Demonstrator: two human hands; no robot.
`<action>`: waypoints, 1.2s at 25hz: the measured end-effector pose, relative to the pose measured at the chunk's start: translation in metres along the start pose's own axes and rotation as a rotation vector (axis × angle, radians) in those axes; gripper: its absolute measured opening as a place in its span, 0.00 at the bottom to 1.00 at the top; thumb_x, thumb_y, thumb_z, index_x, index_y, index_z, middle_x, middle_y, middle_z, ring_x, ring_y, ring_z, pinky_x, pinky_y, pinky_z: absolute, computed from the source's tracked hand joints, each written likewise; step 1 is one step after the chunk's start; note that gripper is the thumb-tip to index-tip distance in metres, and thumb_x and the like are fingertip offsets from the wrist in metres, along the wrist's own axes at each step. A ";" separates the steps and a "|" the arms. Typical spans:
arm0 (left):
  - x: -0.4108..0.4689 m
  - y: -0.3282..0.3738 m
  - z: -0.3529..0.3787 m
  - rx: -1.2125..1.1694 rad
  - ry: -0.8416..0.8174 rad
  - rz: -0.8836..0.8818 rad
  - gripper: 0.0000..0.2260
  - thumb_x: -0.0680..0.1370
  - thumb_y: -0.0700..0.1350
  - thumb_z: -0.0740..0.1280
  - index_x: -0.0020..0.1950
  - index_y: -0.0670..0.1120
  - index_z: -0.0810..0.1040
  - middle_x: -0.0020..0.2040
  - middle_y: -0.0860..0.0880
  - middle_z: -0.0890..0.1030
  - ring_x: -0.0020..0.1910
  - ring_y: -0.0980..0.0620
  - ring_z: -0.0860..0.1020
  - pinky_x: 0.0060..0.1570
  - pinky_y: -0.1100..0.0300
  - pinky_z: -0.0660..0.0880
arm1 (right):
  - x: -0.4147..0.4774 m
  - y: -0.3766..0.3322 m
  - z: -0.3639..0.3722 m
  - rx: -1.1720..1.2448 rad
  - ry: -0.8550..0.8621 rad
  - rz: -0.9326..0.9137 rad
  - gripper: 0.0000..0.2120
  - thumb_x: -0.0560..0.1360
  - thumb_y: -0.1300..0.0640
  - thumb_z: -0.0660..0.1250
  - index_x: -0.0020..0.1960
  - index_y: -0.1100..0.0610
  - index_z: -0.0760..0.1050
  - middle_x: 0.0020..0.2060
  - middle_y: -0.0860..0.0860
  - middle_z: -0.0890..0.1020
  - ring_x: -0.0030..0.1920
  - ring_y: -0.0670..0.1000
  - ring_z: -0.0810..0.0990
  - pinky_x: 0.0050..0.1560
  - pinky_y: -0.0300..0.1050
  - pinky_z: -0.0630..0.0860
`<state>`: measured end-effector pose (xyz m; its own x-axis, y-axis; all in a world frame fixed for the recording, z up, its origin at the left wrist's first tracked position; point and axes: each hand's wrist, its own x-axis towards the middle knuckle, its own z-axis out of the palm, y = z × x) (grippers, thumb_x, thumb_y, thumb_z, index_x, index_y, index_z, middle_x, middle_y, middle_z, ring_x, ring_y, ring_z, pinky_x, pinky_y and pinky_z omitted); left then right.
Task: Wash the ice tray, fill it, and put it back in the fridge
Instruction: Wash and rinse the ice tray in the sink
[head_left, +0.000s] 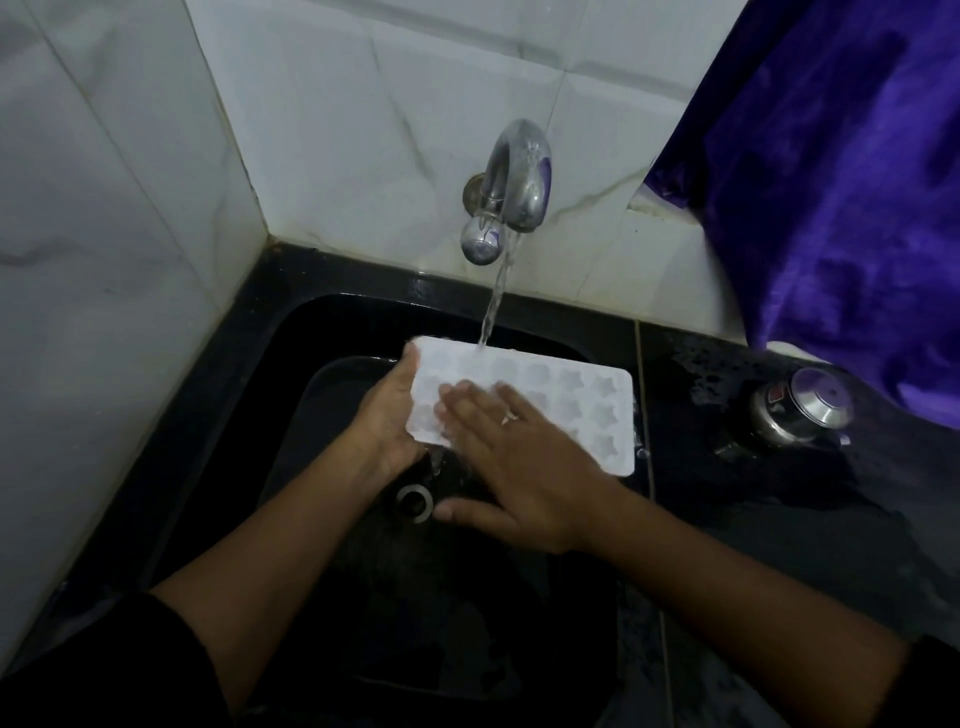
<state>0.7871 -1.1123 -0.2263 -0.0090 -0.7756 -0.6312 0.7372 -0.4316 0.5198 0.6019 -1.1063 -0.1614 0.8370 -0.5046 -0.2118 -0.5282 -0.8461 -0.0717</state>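
Two jobs wait: filling and the fridge. I am washing now. My left hand (387, 415) grips the ice tray (587, 410) under the running tap (514, 176); my right hand (524, 467) rubs it, fingers flat.

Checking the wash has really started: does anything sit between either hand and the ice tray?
Nothing visible does. The left hand grips the ice tray by its left end, and the right hand lies with flat fingers directly on its top face. The tap pours water onto the tray's far edge, above the sink.
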 end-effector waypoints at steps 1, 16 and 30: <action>-0.001 0.000 -0.001 0.004 0.015 -0.011 0.28 0.85 0.64 0.58 0.69 0.42 0.80 0.63 0.37 0.85 0.58 0.38 0.86 0.50 0.45 0.84 | 0.001 -0.001 0.001 0.000 -0.004 -0.026 0.44 0.82 0.27 0.45 0.85 0.58 0.46 0.84 0.56 0.47 0.84 0.53 0.42 0.83 0.56 0.41; -0.015 0.011 -0.018 -0.141 -0.004 0.109 0.20 0.88 0.58 0.55 0.69 0.50 0.81 0.64 0.39 0.84 0.55 0.42 0.87 0.54 0.46 0.83 | 0.020 -0.038 0.021 0.176 0.072 -0.013 0.41 0.82 0.30 0.43 0.85 0.55 0.47 0.84 0.52 0.48 0.84 0.50 0.42 0.83 0.55 0.41; -0.032 -0.014 -0.019 -0.048 0.089 0.041 0.26 0.85 0.62 0.59 0.72 0.45 0.79 0.67 0.40 0.83 0.64 0.43 0.84 0.63 0.47 0.79 | 0.041 -0.043 0.035 0.553 0.162 0.214 0.38 0.81 0.31 0.38 0.85 0.50 0.45 0.84 0.44 0.45 0.82 0.42 0.37 0.83 0.50 0.39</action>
<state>0.7902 -1.0727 -0.2247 0.0806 -0.7473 -0.6596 0.7670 -0.3761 0.5199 0.6536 -1.0847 -0.2011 0.6927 -0.7094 -0.1299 -0.6465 -0.5310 -0.5478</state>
